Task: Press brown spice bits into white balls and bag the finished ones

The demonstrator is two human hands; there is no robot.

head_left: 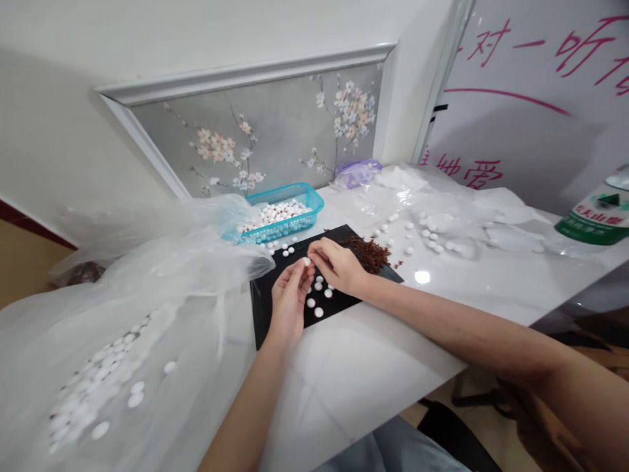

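Note:
My left hand [289, 295] is closed, pinching a small round white piece [307, 261] between thumb and fingertips. My right hand [339, 265] has its fingers pressed together at that same piece; whatever they hold is too small to make out. Both hands are above a black mat [268, 321]. Several loose white pieces [319, 313] lie on the mat below my hands, and more sit near its far left corner. A heap of small reddish-brown bits [371, 254] is on the mat's right side, just beyond my right hand.
A blue plastic basket [314, 196] filled with white pieces stands behind the mat. To the left spreads a large clear plastic bag [196, 354] with many white pieces. Plastic bags [472, 216] and scattered pieces cover the back right. A green-labelled bottle [597, 213] stands at the far right.

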